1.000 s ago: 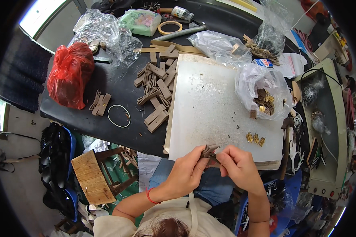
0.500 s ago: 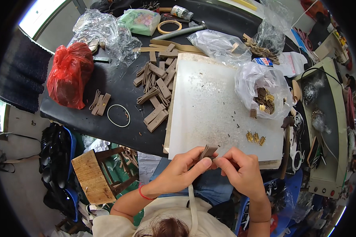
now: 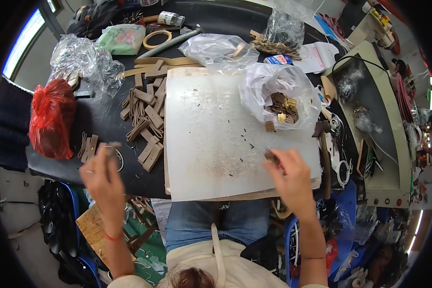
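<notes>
My left hand, smeared by motion, is over the left part of the black table. Beside its fingertips are a small stack of brown folded straps and a pale ring. A brownish blur shows at those fingertips; whether they hold it is unclear. My right hand is closed at the right side of the white board, its thumb and fingers around small brown-and-gold metal clips that they partly hide. Several brown folded straps lie piled beside the board's left edge.
A clear plastic bag with gold and brown metal pieces stands on the board's far right. A hammer lies along its right edge. A red bag sits far left. Tape roll, metal rod and crumpled plastic line the back.
My hands were together around a folded brown strap above the board's near edge. They have parted, left hand to the left, right hand to the gold clips. The whole view has shifted.
</notes>
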A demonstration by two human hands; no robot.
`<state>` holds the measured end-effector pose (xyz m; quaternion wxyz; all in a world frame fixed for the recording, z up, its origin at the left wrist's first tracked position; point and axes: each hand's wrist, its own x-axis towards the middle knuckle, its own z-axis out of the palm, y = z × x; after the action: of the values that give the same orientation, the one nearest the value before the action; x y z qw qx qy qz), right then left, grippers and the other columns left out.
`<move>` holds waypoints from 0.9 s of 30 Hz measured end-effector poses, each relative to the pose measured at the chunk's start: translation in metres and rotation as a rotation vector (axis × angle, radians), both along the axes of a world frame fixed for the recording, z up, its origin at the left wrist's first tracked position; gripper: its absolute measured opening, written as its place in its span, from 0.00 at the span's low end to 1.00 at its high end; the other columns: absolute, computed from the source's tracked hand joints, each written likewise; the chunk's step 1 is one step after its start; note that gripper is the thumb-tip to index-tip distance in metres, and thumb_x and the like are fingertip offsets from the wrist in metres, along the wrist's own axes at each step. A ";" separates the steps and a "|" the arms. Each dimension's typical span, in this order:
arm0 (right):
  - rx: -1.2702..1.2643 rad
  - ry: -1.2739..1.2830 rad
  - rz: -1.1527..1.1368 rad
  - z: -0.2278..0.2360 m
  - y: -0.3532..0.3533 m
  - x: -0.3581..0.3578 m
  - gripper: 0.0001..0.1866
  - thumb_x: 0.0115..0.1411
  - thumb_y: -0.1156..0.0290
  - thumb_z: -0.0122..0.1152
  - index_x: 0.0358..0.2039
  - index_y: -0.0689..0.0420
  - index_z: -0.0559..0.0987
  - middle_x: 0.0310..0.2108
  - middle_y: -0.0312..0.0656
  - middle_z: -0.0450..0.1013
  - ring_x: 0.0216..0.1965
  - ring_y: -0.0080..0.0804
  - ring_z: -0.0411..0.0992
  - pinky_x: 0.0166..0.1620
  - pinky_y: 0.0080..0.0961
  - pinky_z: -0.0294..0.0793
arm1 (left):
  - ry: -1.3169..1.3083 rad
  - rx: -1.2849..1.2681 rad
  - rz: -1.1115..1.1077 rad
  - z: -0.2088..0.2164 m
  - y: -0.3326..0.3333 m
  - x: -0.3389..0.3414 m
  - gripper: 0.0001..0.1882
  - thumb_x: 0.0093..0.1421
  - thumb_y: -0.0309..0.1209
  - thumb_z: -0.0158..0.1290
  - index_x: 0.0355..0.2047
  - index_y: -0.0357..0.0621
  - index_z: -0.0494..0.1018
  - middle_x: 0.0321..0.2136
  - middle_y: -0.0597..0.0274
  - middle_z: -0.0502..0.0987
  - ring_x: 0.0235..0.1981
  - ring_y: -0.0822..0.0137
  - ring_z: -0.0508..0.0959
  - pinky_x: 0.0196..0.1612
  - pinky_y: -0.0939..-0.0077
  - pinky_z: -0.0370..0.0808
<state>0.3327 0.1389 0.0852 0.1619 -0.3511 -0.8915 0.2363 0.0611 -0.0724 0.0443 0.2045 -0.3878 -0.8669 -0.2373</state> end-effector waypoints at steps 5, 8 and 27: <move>0.019 0.051 0.090 -0.011 0.021 0.005 0.16 0.52 0.80 0.61 0.44 0.61 0.76 0.32 0.45 0.69 0.28 0.37 0.73 0.32 0.30 0.72 | 0.164 -0.196 0.308 -0.025 -0.017 -0.046 0.19 0.61 0.33 0.50 0.52 0.41 0.69 0.52 0.53 0.66 0.57 0.54 0.62 0.56 0.63 0.59; 0.127 0.106 0.067 -0.016 0.024 0.005 0.14 0.53 0.80 0.60 0.42 0.61 0.77 0.30 0.44 0.71 0.25 0.33 0.72 0.30 0.25 0.71 | 0.040 0.140 0.041 -0.003 0.011 -0.012 0.16 0.59 0.28 0.51 0.48 0.39 0.71 0.50 0.52 0.69 0.55 0.53 0.65 0.56 0.61 0.60; -0.016 0.249 0.583 0.008 -0.024 -0.029 0.23 0.38 0.84 0.63 0.39 0.61 0.75 0.37 0.42 0.68 0.29 0.35 0.69 0.29 0.26 0.72 | -1.861 0.227 -0.598 0.017 0.061 0.099 0.10 0.61 0.27 0.49 0.36 0.29 0.72 0.28 0.57 0.78 0.28 0.74 0.79 0.32 0.82 0.78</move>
<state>0.3039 0.1152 0.0935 0.1927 -0.0504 -0.9260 0.3207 0.1602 -0.0116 0.0614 -0.5922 -0.2275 -0.5200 -0.5719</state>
